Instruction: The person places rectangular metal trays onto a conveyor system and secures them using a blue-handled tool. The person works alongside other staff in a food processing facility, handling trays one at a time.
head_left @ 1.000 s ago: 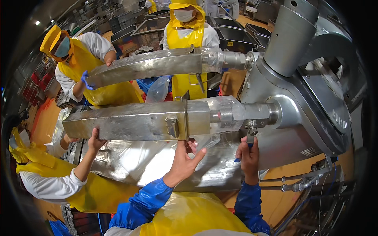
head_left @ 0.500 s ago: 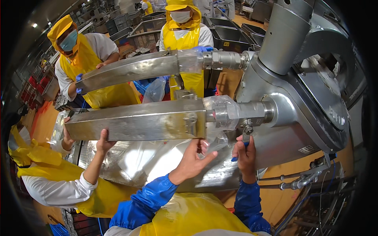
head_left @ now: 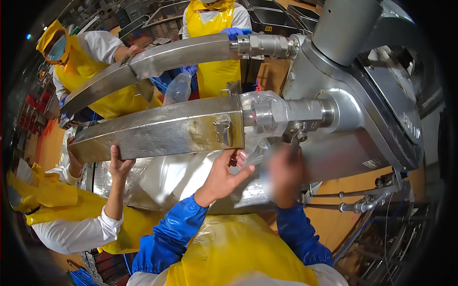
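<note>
A long metal box (head_left: 157, 131) lies across the view, its right end against a pipe fitting (head_left: 305, 109) wrapped in clear plastic film (head_left: 265, 102). Just under that end, my left hand (head_left: 222, 176) pinches a loose fold of the plastic, thumb stretched to the right. My right hand (head_left: 285, 174), smeared by motion, is around the lever of a valve (head_left: 299, 132) below the fitting; its fingers do not show clearly. At the near left a co-worker's hand (head_left: 120, 164) supports the box from below, the other at its left end.
Behind lies a second, curved metal chute (head_left: 157, 57), with gloved co-workers beside it. A large grey machine (head_left: 329, 62) fills the right. Under the box is a shiny metal table (head_left: 167, 176). Pipes (head_left: 353, 205) run at the lower right; a clear bag (head_left: 177, 90) hangs between the chutes.
The box's right end and my left hand have shifted slightly up and left. My right hand has moved up and left with the valve lever. The far chute has swung, its left end lower.
</note>
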Demonstrator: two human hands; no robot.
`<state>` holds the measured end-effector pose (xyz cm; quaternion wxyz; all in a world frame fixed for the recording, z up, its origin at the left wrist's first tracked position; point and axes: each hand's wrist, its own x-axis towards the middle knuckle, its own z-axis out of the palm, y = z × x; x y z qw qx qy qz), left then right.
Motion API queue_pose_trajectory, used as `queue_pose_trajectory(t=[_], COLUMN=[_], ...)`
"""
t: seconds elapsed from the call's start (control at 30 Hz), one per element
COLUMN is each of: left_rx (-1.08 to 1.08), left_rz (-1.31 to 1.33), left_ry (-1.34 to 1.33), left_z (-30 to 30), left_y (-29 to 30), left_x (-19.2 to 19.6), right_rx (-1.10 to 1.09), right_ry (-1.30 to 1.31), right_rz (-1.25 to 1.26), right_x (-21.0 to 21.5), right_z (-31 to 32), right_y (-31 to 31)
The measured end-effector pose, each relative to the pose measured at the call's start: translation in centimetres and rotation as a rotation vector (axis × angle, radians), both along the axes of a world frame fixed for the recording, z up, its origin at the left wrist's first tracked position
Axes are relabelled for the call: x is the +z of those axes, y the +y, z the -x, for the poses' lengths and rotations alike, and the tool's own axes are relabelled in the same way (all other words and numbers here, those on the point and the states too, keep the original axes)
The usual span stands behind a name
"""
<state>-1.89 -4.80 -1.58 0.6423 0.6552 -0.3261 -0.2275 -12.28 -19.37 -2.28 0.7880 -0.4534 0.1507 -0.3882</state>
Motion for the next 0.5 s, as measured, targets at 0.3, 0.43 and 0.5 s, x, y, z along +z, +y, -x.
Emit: queue_pose_trajectory(t=[0.3,0.43,0.5], left_rx=[0.165,0.289,0.325], left_rz=[0.007,0.056,0.092], left_ry=[0.051,0.068,0.073], left_z=[-0.9,-1.4,-2.0], left_y=[2.2,4.4,5.8], left_x=[0.2,-0.6,-0.9], right_rx=[0.029,0.071,0.082], right_ry=[-0.233,-0.308,-0.353], right_rz=[-0.247,-0.348,-0.358], right_x=[2.8,3.5,4.0], right_z=[-2.9,-3.6,-3.9], right_y=[3.2,3.7,3.9])
